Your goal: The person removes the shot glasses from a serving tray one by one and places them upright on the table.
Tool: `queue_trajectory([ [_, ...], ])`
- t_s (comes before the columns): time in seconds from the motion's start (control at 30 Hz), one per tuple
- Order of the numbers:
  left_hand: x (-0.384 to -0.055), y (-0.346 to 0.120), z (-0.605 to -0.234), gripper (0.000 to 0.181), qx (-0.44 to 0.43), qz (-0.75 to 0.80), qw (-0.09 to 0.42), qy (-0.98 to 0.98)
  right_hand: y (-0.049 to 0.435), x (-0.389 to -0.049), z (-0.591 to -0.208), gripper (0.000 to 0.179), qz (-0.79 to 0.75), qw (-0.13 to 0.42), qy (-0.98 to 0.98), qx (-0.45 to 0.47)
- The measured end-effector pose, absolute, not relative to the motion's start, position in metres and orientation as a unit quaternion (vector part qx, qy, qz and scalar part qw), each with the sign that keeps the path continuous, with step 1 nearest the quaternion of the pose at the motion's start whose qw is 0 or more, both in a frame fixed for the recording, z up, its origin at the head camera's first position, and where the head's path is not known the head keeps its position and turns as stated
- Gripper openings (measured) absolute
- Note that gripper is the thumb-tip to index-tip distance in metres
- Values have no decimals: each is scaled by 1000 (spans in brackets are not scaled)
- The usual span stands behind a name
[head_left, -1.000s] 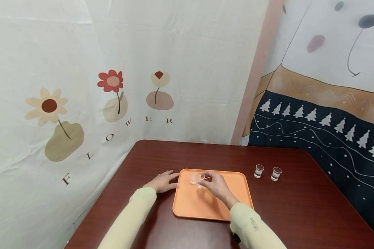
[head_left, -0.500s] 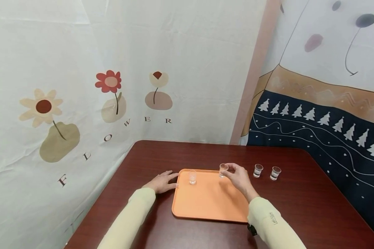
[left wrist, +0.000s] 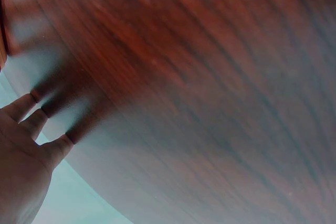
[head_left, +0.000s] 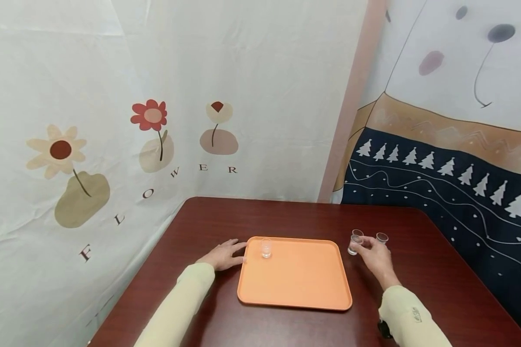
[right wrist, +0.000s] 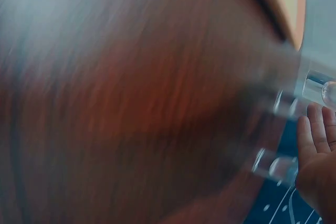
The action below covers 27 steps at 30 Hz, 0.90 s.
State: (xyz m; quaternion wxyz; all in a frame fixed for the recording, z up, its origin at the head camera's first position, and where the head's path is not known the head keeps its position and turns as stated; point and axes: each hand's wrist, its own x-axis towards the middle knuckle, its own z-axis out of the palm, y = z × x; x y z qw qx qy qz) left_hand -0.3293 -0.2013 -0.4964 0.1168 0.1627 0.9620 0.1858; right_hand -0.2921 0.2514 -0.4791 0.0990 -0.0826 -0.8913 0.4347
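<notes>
My right hand (head_left: 377, 256) pinches a small clear shot glass (head_left: 353, 246) between thumb and fingers, just off the right edge of the orange tray (head_left: 295, 284). Right behind it, partly covered in the head view, is a second shot glass (head_left: 358, 233). A third shot glass (head_left: 382, 237) shows beyond my knuckles, its lower part hidden. The right wrist view has the held glass (right wrist: 315, 82) at its right edge. On the tray's far left stands another shot glass (head_left: 266, 248). My left hand (head_left: 224, 255) lies with fingers spread, fingertips at the tray's left rim.
Everything rests on a dark red wooden table (head_left: 295, 327). A white cloth with flower prints (head_left: 265, 96) hangs beyond its far and left edges. To the right hangs a dark blue cloth with tree patterns (head_left: 438, 193).
My right hand has carried a shot glass from beside the other one on the tray, rightward past the tray's edge to the two glasses there. The left hand has stayed in place.
</notes>
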Motion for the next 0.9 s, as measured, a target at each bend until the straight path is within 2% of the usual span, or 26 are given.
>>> queue_trajectory([
  [0.4,-328,-203,-497,63,156,185,116,963,297,-276,-483,62,417,105,-892,-142],
  [0.9,-328,-201,-498,61,165,183,112,963,318,-271,-491,61,411,103,-890,-167],
])
